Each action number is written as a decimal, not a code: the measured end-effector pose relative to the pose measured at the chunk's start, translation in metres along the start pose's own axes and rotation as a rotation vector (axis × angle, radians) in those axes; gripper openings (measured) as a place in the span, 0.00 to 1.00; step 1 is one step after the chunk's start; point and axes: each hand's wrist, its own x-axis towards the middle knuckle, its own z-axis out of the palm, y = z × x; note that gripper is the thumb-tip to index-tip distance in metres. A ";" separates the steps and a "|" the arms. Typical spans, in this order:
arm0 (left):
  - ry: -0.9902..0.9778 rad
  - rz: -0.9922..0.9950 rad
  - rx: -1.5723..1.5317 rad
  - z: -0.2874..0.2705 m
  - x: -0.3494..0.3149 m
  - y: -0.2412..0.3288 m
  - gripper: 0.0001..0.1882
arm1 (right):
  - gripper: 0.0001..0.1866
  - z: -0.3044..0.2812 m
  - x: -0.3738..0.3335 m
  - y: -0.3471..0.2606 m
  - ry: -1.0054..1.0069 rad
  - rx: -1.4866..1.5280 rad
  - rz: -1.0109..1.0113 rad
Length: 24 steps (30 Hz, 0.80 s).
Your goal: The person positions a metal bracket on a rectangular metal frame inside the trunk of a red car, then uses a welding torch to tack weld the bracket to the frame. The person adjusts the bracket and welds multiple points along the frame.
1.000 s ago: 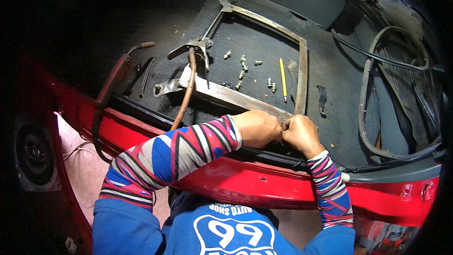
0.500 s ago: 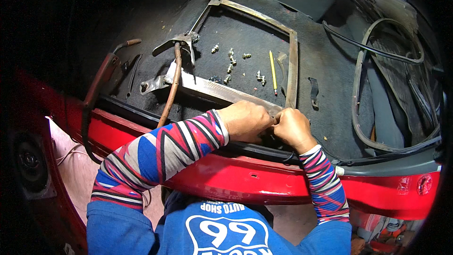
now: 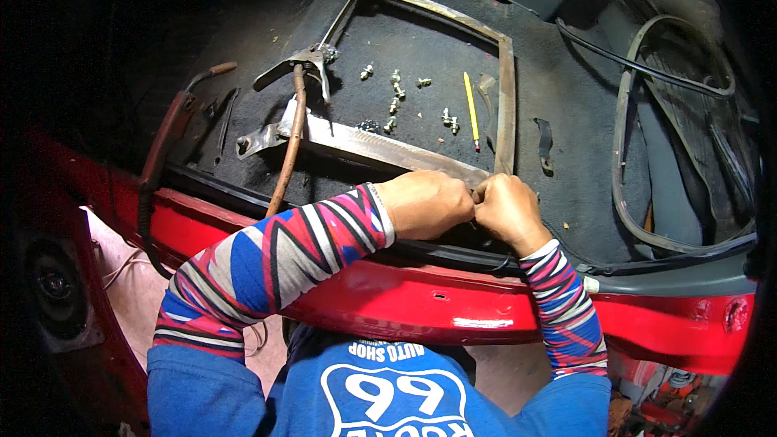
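Observation:
A four-sided metal frame (image 3: 507,89) lies on dark carpet, its near bar (image 3: 388,150) bare and shiny. At the frame's near right corner my left hand (image 3: 426,204) is closed, knuckles up. My right hand (image 3: 508,209) is curled beside it, the fingertips of both hands meeting. Whatever they pinch there is hidden beneath the fingers. Inside the frame lie several small bolts (image 3: 396,91) and a yellow pencil (image 3: 471,109). A brown-handled rod (image 3: 293,137) leans across the frame's left side, by a metal bracket (image 3: 303,57).
A red painted sill (image 3: 405,299) runs between me and the carpet. At the right lies a looped rubber seal (image 3: 622,154), and a small dark strap (image 3: 544,146) is near the frame. A welding torch-like tool with a brown grip (image 3: 174,129) rests at the left. A speaker (image 3: 55,282) sits at far left.
The view has shifted slightly. My two hands stay together at the frame's corner, the right one turned a little with its fingers more tucked in.

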 end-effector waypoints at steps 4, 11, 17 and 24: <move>0.037 -0.037 0.051 0.004 0.000 -0.003 0.07 | 0.08 0.000 0.002 -0.002 0.011 -0.068 -0.048; 0.044 0.020 0.076 0.002 0.000 0.005 0.09 | 0.07 0.000 0.002 -0.001 0.009 -0.023 -0.020; 0.034 -0.131 0.134 0.001 -0.002 0.006 0.08 | 0.07 0.001 0.002 -0.001 0.044 -0.011 -0.011; -0.037 -0.124 0.025 -0.005 -0.002 0.006 0.08 | 0.08 0.000 0.003 -0.002 0.049 -0.072 -0.052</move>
